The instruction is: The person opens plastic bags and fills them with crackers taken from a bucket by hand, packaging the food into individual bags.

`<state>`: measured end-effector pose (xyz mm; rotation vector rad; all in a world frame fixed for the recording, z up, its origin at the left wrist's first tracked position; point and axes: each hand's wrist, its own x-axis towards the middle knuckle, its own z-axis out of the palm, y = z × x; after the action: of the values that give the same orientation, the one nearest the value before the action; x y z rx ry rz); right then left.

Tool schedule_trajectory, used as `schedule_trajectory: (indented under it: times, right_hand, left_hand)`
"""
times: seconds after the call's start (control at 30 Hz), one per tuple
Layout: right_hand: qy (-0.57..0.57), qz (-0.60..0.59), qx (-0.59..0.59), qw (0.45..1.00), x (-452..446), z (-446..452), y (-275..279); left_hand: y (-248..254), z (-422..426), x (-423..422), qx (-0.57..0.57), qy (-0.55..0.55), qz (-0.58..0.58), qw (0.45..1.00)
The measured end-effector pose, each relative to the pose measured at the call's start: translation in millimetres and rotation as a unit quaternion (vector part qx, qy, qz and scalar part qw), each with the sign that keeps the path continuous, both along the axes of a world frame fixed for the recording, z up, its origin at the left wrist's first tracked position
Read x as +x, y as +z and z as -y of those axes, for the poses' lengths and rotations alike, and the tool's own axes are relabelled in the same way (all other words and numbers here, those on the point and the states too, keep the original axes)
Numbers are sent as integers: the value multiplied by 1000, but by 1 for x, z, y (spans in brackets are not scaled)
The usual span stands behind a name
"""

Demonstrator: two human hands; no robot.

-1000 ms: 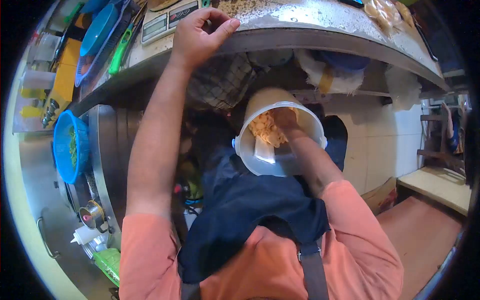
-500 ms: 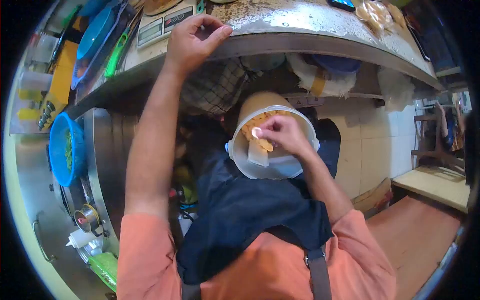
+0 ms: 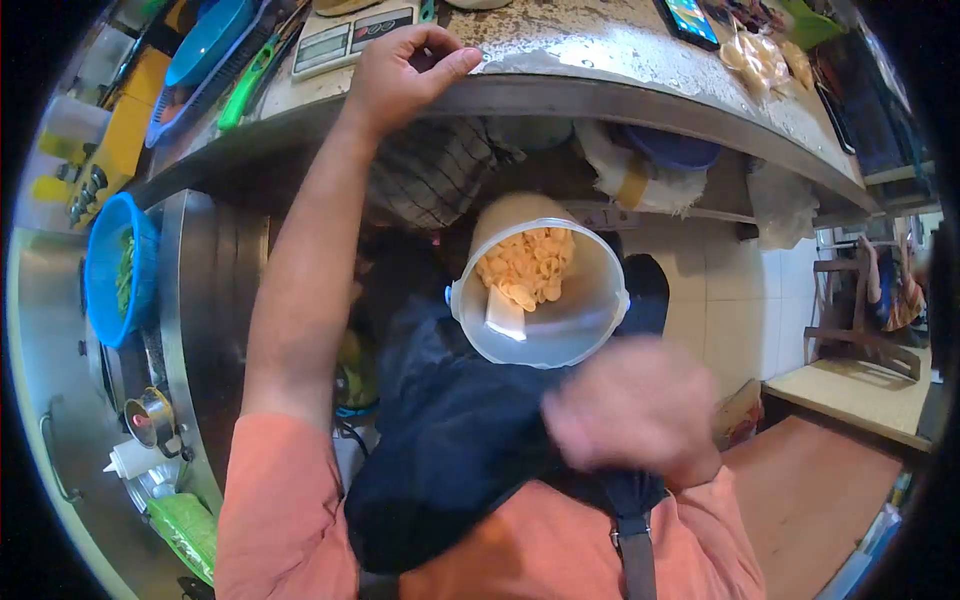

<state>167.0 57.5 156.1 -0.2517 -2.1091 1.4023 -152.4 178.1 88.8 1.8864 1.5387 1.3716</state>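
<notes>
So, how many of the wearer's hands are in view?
2: the left hand at the counter; the right hand, blurred, in front of the apron, outside the bucket.

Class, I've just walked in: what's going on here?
A person sits or crouches at a counter, with a clear bucket of pale orange pieces facing them. The left hand is at the counter's edge by a scale. The right hand is blurred outside the bucket; whether it holds anything is unclear.
</notes>
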Motion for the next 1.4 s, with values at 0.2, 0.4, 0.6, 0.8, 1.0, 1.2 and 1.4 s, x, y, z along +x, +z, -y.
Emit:
schedule_trajectory:
  times: [0.2, 0.4, 0.6, 0.8, 1.0, 1.2, 1.4]
  right_hand:
    - [-30, 448, -64, 891, -24, -5, -233]
    - [2, 449, -24, 893, -32, 11, -296]
    - [-37, 488, -2, 872, -24, 7, -291]
    - [-123, 404, -79, 903, -15, 1, -274]
    - [-157, 330, -100, 926, -1, 4, -238]
    - [-157, 225, -43, 961, 4, 9, -200]
    - [-150, 238, 11, 959, 7, 11, -199]
  left_hand:
    - [2, 1, 3, 6, 23, -24, 999]
    - [6, 3, 3, -19, 19, -6, 1000]
    - [3, 0, 3, 7, 28, -20, 999]
    - [3, 5, -2, -6, 10, -7, 1000]
    - [1, 81, 46, 71, -106, 0, 992]
    - [-92, 173, 111, -153, -188, -70, 968]
    - [-113, 190, 130, -338, -124, 17, 933]
